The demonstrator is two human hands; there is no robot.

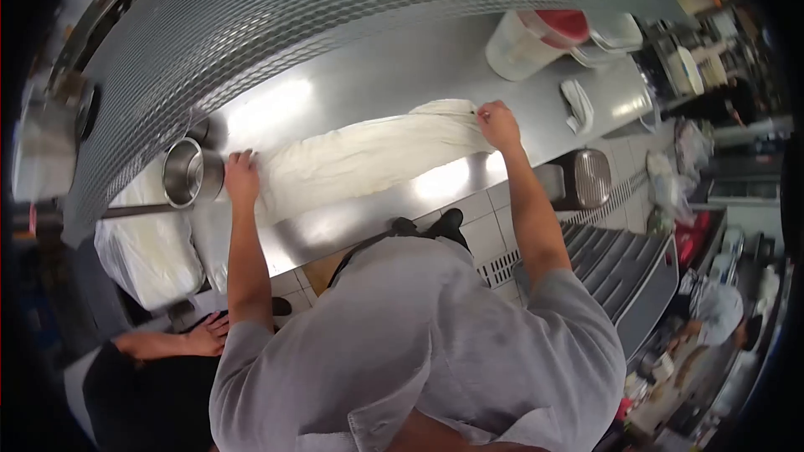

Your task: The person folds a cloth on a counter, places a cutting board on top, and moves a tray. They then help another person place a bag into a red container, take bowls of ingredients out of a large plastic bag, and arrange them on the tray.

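A long white cloth [368, 151], wrinkled and laid in a wide strip, stretches across the steel counter in front of me. At its right end my right hand [500, 124] is closed in a pinch on the cloth's edge. My left hand [241, 172] rests by the cloth's left end, fingers pointing away from me and slightly apart. Just left of that hand, a round steel container [186, 172] lies tilted with its mouth toward me.
A perforated metal shelf [335, 8] overhangs the steel counter [352, 218]. A white tub [519, 46] with a red lid and a small folded cloth [577, 105] stand right. Plastic-wrapped white bundles [151, 259] sit left. Another person's hand [207, 335] is near my left arm.
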